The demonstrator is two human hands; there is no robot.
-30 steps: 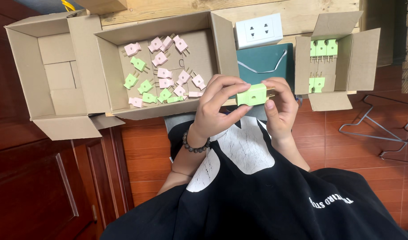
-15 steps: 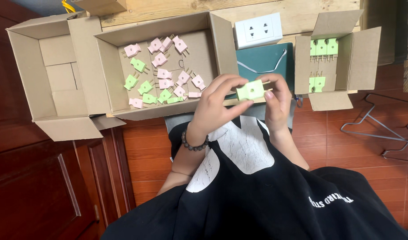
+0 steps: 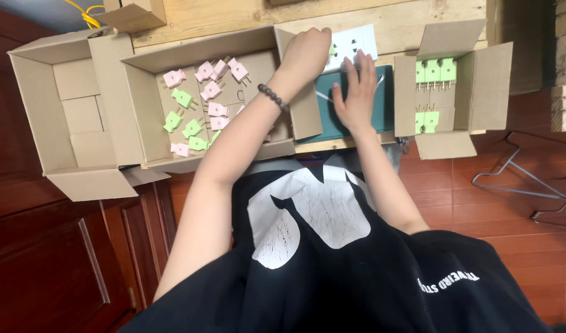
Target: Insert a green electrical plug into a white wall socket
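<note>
My left hand point(image 3: 306, 50) is stretched forward to the white socket panel point(image 3: 362, 39) and closed on a green plug point(image 3: 331, 49). Only a sliver of the plug shows at the panel's left edge. My right hand point(image 3: 357, 94) lies flat on the dark green box point(image 3: 330, 120) below the panel. Its fingers are spread, their tips reach the panel, and it holds nothing. Left of my forearm, an open cardboard box point(image 3: 141, 108) contains several loose pink plugs point(image 3: 212, 91) and green plugs point(image 3: 183, 98).
A smaller open box point(image 3: 409, 92) on the right has green plugs point(image 3: 432, 70) lined up in rows. A bare open box point(image 3: 67, 111) stands at the far left. Everything rests on a wooden table point(image 3: 233, 17). Wire hangers point(image 3: 523, 185) lie on the red floor.
Both hands held the green plug near my chest. Now my left hand has carried it forward to the socket panel, and my right hand has let go and dropped flat onto the dark green box.
</note>
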